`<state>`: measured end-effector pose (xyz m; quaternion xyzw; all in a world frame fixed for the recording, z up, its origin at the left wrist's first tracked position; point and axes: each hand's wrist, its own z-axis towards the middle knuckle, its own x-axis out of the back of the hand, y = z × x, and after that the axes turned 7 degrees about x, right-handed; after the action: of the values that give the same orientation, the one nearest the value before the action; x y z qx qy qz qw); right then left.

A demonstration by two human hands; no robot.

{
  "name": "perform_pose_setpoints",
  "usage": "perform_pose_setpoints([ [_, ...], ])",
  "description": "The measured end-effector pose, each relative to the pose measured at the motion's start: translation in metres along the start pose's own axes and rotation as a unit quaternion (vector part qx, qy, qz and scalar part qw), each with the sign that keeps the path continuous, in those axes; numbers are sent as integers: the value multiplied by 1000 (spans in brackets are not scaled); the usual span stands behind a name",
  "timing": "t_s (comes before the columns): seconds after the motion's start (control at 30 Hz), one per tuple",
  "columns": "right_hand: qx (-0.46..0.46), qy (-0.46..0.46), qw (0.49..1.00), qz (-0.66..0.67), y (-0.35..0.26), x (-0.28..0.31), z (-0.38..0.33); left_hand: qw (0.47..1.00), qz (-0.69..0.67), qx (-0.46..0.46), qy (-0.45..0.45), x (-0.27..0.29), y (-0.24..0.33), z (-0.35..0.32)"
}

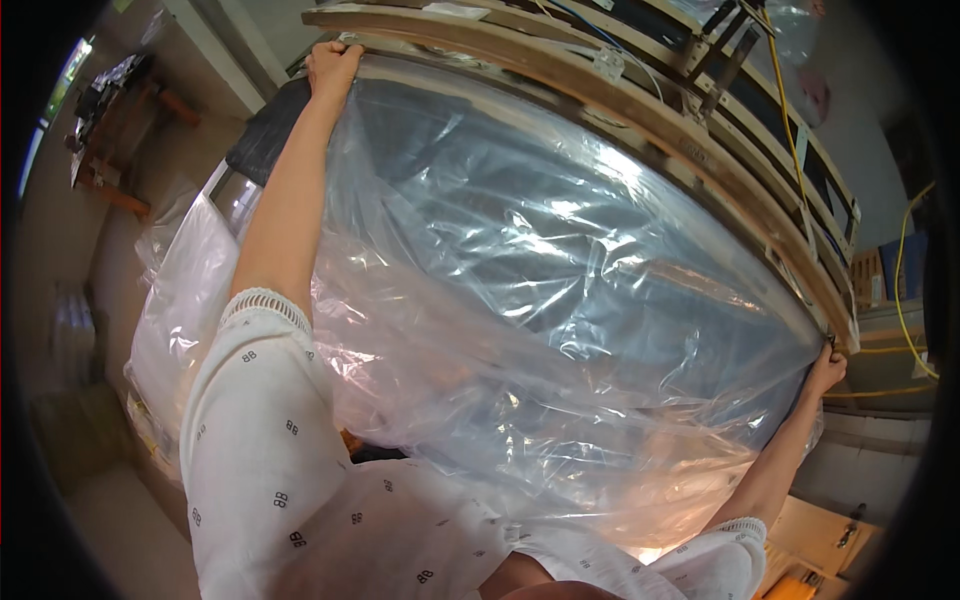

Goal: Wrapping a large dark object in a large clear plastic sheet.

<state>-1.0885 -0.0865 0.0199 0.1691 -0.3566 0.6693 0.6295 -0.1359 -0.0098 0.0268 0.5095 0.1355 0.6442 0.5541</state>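
I keep the left hand [333, 65] and right hand [826, 368] closed on the far edge of the clear plastic sheet [540, 300], stretched across the wooden frame [620, 100]. Maintain even tension; avoid tearing.

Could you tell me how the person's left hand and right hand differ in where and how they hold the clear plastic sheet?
The left hand is at the sheet's upper left corner, on a fully outstretched arm; the right hand is at the lower right end, closer in. The left hand lies curled over the wooden frame, while the right hand pinches the sheet's edge in a fist. Both grip the same clear plastic sheet, stretched taut along the frame.
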Motion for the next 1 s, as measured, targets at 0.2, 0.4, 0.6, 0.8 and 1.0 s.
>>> perform_pose_setpoints([
  [0.2,-122,-13,987,107,-11,15,5,858,-435,267,-62,20,-2,8],
  [0.4,-112,-12,987,113,-13,17,2,942,-273,194,31,27,-7,11],
  [0.6,-99,-17,991,83,-18,22,2,973,216,77,10,27,18,-16],
  [0.8,-29,63,994,87,-78,78,-41,926,-344,67,-143,96,26,-8],
  [1.0,-2,49,994,101,-122,139,-111,876,-428,88,-205,168,41,-38],
])
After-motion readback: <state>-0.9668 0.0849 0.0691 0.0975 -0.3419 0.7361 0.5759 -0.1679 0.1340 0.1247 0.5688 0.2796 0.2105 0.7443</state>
